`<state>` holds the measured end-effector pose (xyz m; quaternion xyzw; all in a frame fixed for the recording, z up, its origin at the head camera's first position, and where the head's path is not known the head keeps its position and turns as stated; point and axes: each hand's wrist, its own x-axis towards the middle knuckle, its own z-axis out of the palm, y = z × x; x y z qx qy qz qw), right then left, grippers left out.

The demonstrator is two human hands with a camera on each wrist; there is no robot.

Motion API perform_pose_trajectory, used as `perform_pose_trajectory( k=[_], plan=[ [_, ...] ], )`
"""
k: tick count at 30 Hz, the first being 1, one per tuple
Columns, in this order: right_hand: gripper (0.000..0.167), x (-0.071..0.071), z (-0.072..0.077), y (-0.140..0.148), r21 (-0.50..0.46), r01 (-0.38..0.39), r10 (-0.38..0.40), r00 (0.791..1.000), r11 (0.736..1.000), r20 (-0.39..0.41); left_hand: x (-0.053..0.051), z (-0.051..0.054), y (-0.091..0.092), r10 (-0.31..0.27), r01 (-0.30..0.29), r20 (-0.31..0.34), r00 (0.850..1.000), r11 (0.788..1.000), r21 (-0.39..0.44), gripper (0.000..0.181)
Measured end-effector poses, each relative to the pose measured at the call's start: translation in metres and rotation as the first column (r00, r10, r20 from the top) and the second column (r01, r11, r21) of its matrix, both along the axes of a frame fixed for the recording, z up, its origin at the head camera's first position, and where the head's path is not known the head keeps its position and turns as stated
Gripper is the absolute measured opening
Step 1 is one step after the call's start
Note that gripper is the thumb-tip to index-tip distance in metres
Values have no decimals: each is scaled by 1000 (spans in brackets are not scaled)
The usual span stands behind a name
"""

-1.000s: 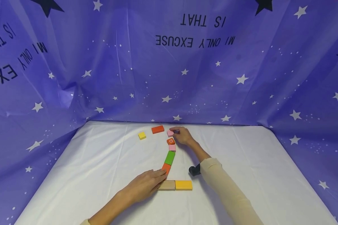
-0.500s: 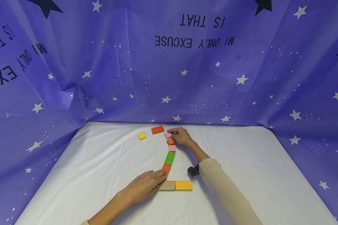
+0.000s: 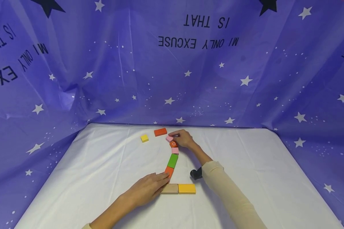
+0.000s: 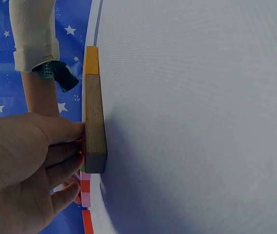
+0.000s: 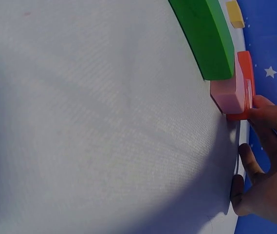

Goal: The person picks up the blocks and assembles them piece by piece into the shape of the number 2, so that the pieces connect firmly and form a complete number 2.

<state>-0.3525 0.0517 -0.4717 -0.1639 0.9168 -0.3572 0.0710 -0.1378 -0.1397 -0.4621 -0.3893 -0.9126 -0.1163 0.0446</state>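
Wooden blocks lie in a curved line on the white table. My right hand (image 3: pixel 184 139) pinches a small pink block (image 3: pixel 169 138) at the far end, with thumb and index finger at its sides. It sits beside an orange block (image 3: pixel 173 144) with a white mark. Nearer come a second pink block (image 3: pixel 175 150), a green block (image 3: pixel 173 161) and an orange-red block (image 3: pixel 169 171). On that last one rest the extended fingers of my left hand (image 3: pixel 149 187), which covers part of it. In the left wrist view the thumb is against a plain wood block (image 4: pixel 95 117).
A yellow-orange block (image 3: pixel 187 188) lies end to end with the plain wood one, across the near end. Farther back are a red block (image 3: pixel 160 132) and a small yellow block (image 3: pixel 144 138). A purple star-printed cloth (image 3: pixel 172 79) hangs behind the table (image 3: pixel 246 178).
My right hand has slid the small pink block a little left and nearer, turning it to a slant towards the marked orange block. The left hand has stayed in place.
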Motion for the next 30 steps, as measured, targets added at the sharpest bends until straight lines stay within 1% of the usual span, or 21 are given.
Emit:
perform_pose_trajectory(
  k=[7, 15, 23, 30],
  plan=[
    [25, 2, 0, 0, -5, 6, -6, 1000, 1000, 4, 0, -1, 0, -9, 9, -12, 1000, 1000, -1, 33],
    [23, 0, -4, -1, 11, 15, -15, 1000, 1000, 0, 0, 2, 0, 6, -6, 37, 999, 1000, -9, 35],
    [24, 0, -5, -1, 15, 14, -14, 1000, 1000, -10, 0, 2, 0, 2, -2, 22, 1000, 1000, 0, 35],
    [24, 0, -5, -1, 19, 10, -10, 1000, 1000, -8, 0, 3, 1, 13, -12, 38, 999, 1000, -9, 35]
  ],
)
